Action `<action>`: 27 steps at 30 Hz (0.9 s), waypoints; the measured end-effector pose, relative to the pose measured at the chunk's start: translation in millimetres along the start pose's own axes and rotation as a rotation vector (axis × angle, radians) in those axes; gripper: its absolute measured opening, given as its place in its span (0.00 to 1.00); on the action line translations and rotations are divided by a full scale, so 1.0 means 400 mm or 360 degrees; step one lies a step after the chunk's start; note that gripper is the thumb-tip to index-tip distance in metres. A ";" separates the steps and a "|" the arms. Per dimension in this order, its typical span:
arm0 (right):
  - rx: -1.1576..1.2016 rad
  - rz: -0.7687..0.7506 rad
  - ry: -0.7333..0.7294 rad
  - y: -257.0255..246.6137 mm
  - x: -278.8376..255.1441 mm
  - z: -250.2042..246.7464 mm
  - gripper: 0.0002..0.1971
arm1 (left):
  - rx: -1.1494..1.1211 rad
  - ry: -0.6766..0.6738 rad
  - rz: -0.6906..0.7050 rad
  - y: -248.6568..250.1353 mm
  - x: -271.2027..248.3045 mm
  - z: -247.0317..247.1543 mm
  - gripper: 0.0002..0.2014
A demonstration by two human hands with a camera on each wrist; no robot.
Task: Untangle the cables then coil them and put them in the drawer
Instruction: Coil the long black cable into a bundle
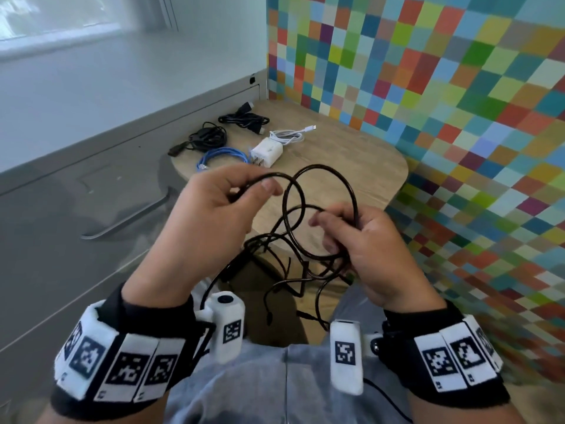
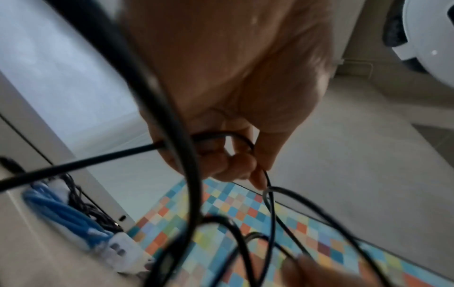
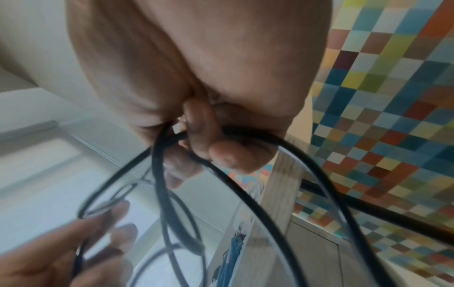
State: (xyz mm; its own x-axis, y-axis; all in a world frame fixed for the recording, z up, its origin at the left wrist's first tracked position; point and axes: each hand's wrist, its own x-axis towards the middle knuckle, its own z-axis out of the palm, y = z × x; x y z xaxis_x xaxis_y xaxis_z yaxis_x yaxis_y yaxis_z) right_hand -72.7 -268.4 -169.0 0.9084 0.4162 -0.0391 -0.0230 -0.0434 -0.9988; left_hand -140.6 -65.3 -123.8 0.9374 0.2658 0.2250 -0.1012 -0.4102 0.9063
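A tangle of thin black cable (image 1: 318,209) hangs in loops between my hands above the near end of the wooden table (image 1: 360,166). My left hand (image 1: 244,191) pinches one strand between thumb and fingers; the left wrist view shows that black cable (image 2: 221,136) running through its curled fingers. My right hand (image 1: 342,231) grips several loops, and the right wrist view shows its fingers curled round the black cable (image 3: 245,136). Loose ends dangle toward my lap. A grey drawer front (image 1: 76,209) with a metal handle (image 1: 128,218) stands shut at left.
On the far part of the table lie two coiled black cables (image 1: 211,136) (image 1: 244,119), a coiled blue cable (image 1: 221,157), a coiled white cable (image 1: 289,135) and a white charger (image 1: 266,153). A multicoloured checkered wall (image 1: 443,102) borders the right side.
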 end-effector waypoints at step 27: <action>-0.0173 -0.0290 0.0064 -0.010 -0.004 0.012 0.04 | -0.0566 -0.0194 -0.0199 0.022 -0.015 0.020 0.13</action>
State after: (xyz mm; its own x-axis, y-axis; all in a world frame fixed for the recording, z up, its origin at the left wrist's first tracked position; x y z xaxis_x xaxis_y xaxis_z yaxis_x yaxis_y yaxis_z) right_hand -76.2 -264.4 -165.1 0.9094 0.3899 0.1451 0.1862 -0.0695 -0.9801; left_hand -144.5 -77.4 -120.3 0.9804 0.1802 0.0802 -0.0727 -0.0477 0.9962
